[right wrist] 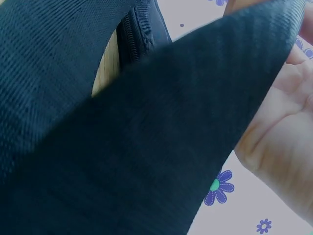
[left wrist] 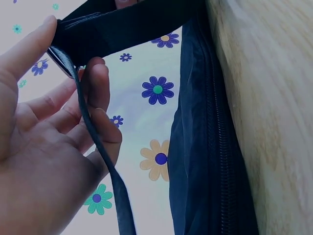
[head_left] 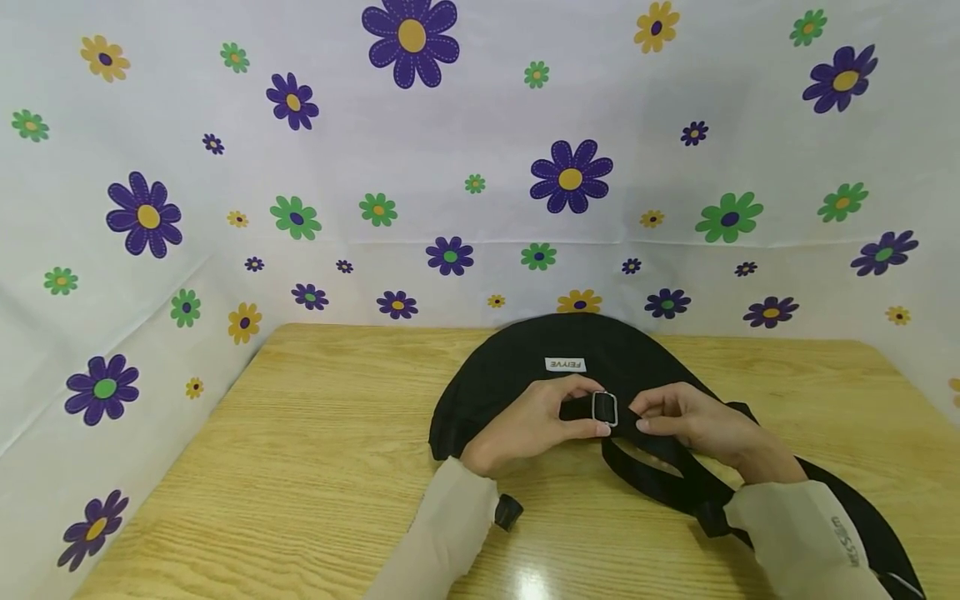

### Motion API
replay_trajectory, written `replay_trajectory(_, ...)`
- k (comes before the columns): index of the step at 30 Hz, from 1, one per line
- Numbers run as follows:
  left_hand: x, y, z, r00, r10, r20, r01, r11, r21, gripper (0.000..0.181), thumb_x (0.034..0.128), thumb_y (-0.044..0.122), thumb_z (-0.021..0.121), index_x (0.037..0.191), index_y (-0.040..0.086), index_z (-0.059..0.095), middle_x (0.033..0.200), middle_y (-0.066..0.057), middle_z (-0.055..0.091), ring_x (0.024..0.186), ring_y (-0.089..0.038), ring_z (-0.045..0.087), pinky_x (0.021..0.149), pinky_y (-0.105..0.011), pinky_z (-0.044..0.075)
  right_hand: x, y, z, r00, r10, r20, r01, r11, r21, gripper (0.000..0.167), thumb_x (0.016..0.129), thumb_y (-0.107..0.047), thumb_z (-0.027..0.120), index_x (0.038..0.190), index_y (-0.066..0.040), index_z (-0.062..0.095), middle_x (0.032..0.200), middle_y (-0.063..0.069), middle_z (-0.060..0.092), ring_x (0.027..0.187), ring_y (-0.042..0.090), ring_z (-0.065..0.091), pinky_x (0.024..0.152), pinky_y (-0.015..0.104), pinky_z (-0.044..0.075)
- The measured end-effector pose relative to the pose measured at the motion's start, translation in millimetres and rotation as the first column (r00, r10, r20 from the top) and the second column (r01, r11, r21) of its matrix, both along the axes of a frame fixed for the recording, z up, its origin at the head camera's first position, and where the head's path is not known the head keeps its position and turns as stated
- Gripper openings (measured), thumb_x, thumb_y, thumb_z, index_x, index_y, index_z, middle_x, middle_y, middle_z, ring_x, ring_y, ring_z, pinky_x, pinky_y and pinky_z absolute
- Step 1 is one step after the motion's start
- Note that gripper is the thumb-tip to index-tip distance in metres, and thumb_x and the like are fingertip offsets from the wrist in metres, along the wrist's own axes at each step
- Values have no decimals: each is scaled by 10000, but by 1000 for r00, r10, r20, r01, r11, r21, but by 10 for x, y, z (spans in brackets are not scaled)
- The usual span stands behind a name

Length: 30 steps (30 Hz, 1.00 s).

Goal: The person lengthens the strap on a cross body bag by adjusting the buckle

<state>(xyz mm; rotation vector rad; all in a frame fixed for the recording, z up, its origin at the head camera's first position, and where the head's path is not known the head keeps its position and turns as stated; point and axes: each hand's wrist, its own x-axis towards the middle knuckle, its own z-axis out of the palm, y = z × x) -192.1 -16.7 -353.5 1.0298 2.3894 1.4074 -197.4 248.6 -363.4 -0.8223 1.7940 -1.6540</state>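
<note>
A black crescent-shaped bag (head_left: 495, 375) with a white label lies on the wooden table. Above its lower edge, my left hand (head_left: 525, 423) pinches a metal slider buckle (head_left: 616, 410) threaded with black webbing, thumb below and forefinger above. Just to the right, my right hand (head_left: 697, 423) pinches the black strap (head_left: 652, 483) between thumb and fingers. A loop of that strap hangs down toward the right sleeve. Seen from the left wrist, the buckle is edge-on and a thin strap end (left wrist: 102, 139) runs down past the fingers. In the right wrist view, wide webbing (right wrist: 146, 132) covers most of the right hand.
The wooden table (head_left: 337, 433) extends to both sides of the bag. A flower-printed cloth (head_left: 465, 125) stands behind and at the left. A small black strap end (head_left: 507, 512) shows beside the left sleeve. More black material (head_left: 862, 508) curves past the right forearm.
</note>
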Motion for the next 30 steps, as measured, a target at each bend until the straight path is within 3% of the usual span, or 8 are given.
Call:
replay_trajectory(4, 9, 2, 5, 1000, 13, 5, -13, 1000, -3, 471, 946, 232, 755, 1371, 86, 613, 1247, -37, 659, 1133, -96, 583, 985, -255, 451, -7, 1, -3, 999, 41, 12, -41, 998, -43, 270, 1033, 56, 472, 1036, -88, 699, 868, 1, 708, 713, 113, 671, 656, 260, 563)
replay_trajectory(10, 15, 6, -6, 1000, 7, 23, -8, 1000, 21, 488, 952, 239, 748, 1391, 82, 604, 1307, -26, 643, 1205, -114, 571, 1039, -332, 448, -11, -14, -11, 998, 63, 7, -63, 995, -82, 290, 1030, 74, 458, 1035, -92, 695, 879, -5, 710, 713, 105, 675, 657, 259, 567)
replay_trajectory(21, -7, 23, -54, 999, -43, 29, 40, 995, 87, 456, 939, 166, 760, 1361, 62, 622, 1240, -38, 680, 1080, -78, 600, 1010, -386, 473, 0, -104, -24, 997, 51, -50, -58, 986, -157, 321, 1021, 104, 429, 1048, -79, 691, 880, 0, 713, 665, 79, 646, 587, 231, 544)
replay_trajectory(25, -6, 59, -68, 997, -75, 22, 72, 992, 99, 431, 935, 136, 761, 1337, 46, 632, 1227, -54, 693, 1090, -67, 606, 999, -318, 470, 6, -162, -16, 998, 27, -54, -35, 987, -156, 299, 1031, 86, 430, 1039, -73, 683, 886, 12, 711, 668, 88, 641, 596, 236, 545)
replay_trajectory(30, 10, 84, -73, 998, -55, 14, 54, 996, 71, 457, 959, 162, 736, 1378, 44, 600, 1287, -35, 667, 1166, -33, 577, 1003, -229, 437, 25, -201, -16, 1000, -12, -9, 11, 989, -147, 253, 1048, 50, 442, 1036, -52, 673, 887, 43, 710, 704, 123, 656, 638, 253, 561)
